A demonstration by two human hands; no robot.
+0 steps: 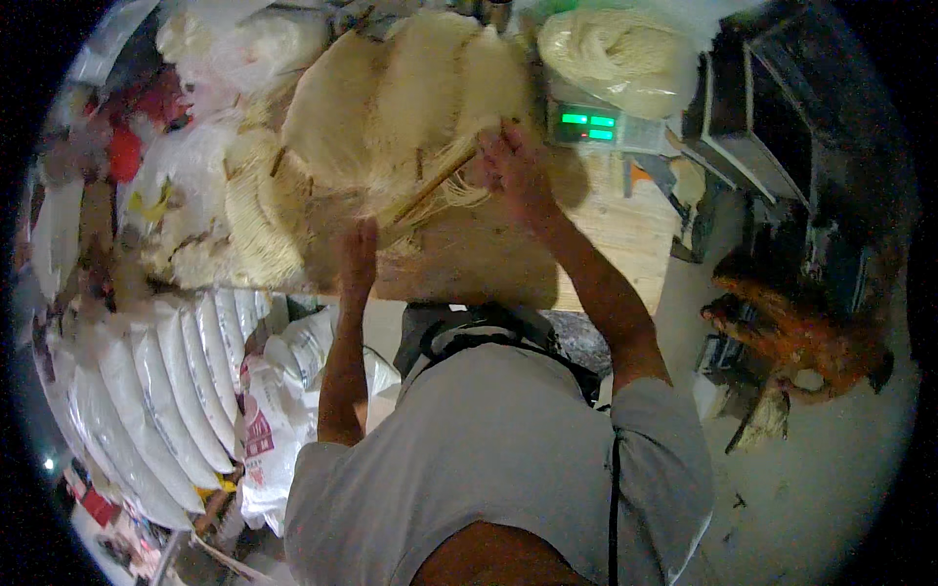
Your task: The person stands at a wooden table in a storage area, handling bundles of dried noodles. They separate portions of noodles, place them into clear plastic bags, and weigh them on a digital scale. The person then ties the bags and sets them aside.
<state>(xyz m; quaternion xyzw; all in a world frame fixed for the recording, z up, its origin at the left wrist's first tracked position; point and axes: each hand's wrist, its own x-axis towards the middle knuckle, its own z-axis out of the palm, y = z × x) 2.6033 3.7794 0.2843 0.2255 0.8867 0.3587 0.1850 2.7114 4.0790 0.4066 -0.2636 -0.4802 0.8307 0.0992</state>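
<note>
A slim wooden stick (434, 188) slants between my two hands, with pale noodle strands (463, 192) hanging along it. My right hand (511, 167) grips its upper end. At the lower end my left hand (358, 245) is closed around the stick; blur hides the exact finger placement. Just beyond my hands, broad bundles of thin noodles (421, 80) lie side by side on the wooden table (469, 267). Thin sticks (278, 162) poke out at their near ends. Another curved bundle of noodles (256, 209) rests left of my left hand.
On the right, a digital scale (586, 128) with a lit green display carries bagged noodles (619, 58). Clear plastic bags (242, 44) crowd the back left. White filled sacks (157, 410) stand in a row at lower left. A reddish-brown object (813, 351), blurred, stands right of the table.
</note>
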